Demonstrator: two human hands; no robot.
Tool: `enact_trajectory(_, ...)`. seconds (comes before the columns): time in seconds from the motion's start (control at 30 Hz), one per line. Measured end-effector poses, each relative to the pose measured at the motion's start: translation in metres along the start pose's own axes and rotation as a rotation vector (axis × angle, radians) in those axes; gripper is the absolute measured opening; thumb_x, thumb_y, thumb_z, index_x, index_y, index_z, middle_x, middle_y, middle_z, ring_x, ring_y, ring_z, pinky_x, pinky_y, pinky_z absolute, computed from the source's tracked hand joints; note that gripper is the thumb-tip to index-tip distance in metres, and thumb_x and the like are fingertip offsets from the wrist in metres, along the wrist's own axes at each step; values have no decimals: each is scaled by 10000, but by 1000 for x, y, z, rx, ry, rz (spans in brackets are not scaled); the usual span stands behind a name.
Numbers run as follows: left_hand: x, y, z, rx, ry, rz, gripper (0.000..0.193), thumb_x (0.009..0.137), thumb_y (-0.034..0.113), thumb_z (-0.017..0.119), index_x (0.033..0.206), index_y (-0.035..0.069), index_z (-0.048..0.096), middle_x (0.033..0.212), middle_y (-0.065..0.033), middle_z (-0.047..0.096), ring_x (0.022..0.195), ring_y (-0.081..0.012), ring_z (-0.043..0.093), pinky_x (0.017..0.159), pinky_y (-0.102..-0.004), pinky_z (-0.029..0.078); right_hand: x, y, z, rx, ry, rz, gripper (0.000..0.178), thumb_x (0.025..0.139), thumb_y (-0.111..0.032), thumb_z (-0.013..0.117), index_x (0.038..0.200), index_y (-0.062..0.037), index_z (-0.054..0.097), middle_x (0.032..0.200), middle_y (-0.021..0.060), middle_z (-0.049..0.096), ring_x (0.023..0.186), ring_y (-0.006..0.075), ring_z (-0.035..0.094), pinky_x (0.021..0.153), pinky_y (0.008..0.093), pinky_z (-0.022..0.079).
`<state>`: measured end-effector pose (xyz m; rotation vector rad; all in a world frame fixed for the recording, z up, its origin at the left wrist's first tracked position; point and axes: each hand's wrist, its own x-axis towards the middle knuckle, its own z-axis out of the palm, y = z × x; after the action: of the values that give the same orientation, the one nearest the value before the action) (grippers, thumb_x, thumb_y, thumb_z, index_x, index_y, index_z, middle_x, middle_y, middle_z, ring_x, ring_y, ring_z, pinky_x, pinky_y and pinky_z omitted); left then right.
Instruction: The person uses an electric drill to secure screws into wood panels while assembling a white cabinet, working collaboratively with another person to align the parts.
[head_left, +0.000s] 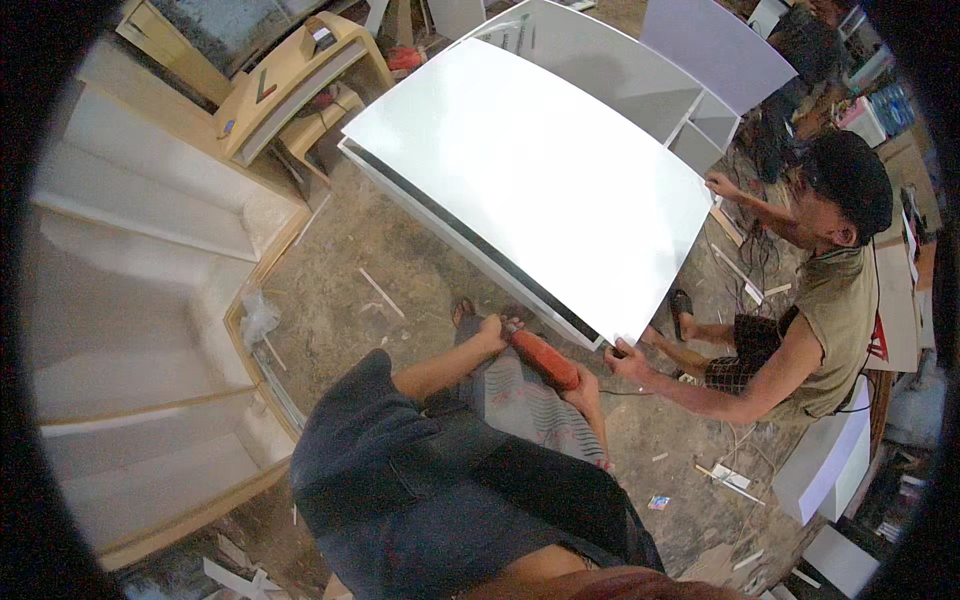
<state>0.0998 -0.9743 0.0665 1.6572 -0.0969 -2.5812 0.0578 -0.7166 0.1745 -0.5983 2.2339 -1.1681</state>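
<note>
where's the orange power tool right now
The orange power tool is just below and right of centre in the head view, between the person's left hand and right hand, near the lower edge of the white panel.

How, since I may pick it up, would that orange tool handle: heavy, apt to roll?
The orange tool is probably rigid, its long casing running straight. It may feel hefty, with the left hand at one end and the right hand at the other. Its rounded body might roll.

Person wears dk. blue-gray shirt (400, 490), short left sleeve (362, 395), w/ blk. part (560, 485) on right side. Gray cloth (522, 395) w/ dk. wavy lines also shows.
</note>
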Motion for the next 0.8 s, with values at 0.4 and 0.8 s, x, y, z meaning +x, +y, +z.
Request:
enact_trajectory(0.4, 9, 0, -1, 11, 17, 46, 185, 910, 158, 285, 960, 27, 407, 901, -217, 569, 782, -381, 591, 678, -516, 509, 8, 16, 0, 147, -27, -61, 474, 578, -111, 718, 1022, 1, 593, 915, 151, 631, 897, 259, 611, 805, 340, 461)
enact_trajectory(0.8, -45, 187, 27, -204, -169, 239, 187, 889, 236, 464, 816, 64, 459, 657, -54, 491, 541, -182, 476, 484, -299, 426, 129, -168, 65, 123, -335, -271, 499, 673, -218, 736, 1084, 14, 574, 1049, 153, 557, 1009, 255, 552, 815, 338, 459)
